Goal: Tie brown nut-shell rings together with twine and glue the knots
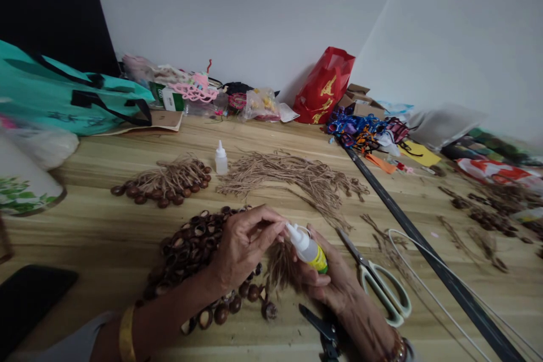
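Note:
My right hand [339, 285] is closed round a small glue bottle [313, 254] with a white nozzle and a yellow-green label. The bottle tilts with its nozzle up and to the left. My left hand [244, 240] pinches with thumb and forefinger right at the nozzle tip; whatever is between the fingertips is too small to make out. Beneath and beside the left hand lies a heap of brown hollow nutshells [190, 246], some open-faced. Under the bottle, a tuft of twine [280, 266] shows, partly hidden by my hands.
Scissors [388, 294] and a black-handled tool [320, 325] lie by my right forearm. Beyond are loose twine strands [292, 172], corded nuts [173, 186] and a white dropper bottle [221, 159]. A black strip [394, 209] and white cable [436, 260] cross the right side. Bags line the wall.

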`<state>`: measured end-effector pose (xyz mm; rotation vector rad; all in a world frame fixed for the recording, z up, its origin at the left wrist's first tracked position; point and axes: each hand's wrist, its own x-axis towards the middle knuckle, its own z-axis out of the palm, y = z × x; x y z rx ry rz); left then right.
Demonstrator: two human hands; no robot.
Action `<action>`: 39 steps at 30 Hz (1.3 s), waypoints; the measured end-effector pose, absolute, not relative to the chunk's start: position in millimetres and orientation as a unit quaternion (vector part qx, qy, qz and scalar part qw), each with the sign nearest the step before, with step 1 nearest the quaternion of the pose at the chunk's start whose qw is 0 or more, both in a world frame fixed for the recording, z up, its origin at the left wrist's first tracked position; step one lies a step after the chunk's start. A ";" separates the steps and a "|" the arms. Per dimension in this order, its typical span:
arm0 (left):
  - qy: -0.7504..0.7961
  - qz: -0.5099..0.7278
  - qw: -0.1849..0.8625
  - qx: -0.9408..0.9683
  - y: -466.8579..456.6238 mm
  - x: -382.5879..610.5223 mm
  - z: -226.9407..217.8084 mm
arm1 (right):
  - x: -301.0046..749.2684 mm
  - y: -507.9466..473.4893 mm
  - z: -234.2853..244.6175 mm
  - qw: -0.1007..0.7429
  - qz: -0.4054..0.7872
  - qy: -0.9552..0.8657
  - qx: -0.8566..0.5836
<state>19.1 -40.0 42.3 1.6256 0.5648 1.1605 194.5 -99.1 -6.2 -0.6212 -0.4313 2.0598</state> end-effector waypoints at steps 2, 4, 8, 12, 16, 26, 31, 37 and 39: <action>0.231 0.495 0.504 0.669 -40.5 20.1 41.1 | 193.9 -99.0 -5.9 0.453 0.839 -0.172 -0.247; 0.223 0.497 0.517 0.660 -40.0 20.5 40.1 | 193.4 -99.0 -5.7 0.452 0.841 -0.164 -0.246; 0.206 0.477 0.563 0.643 -37.1 19.6 40.2 | 192.6 -99.4 -5.8 0.445 0.845 -0.160 -0.251; 0.185 0.470 0.583 0.637 -34.9 18.9 39.9 | 191.3 -99.5 -4.6 0.438 0.848 -0.154 -0.257; 0.167 0.468 0.589 0.638 -33.8 18.5 36.7 | 191.9 -98.6 -4.3 0.426 0.855 -0.163 -0.250; 0.184 0.445 0.588 0.650 -35.2 16.9 46.9 | 192.7 -100.8 -3.6 0.440 0.822 -0.178 -0.314; 0.250 0.455 0.641 0.565 -28.3 21.1 40.5 | 188.5 -106.6 10.1 0.507 0.724 -0.273 -0.379; 0.251 0.458 0.691 0.500 -20.9 22.3 29.5 | 191.5 -107.5 17.4 0.573 0.632 -0.328 -0.406; 0.240 0.463 0.703 0.484 -21.5 22.3 29.8 | 193.3 -105.8 17.3 0.600 0.607 -0.325 -0.406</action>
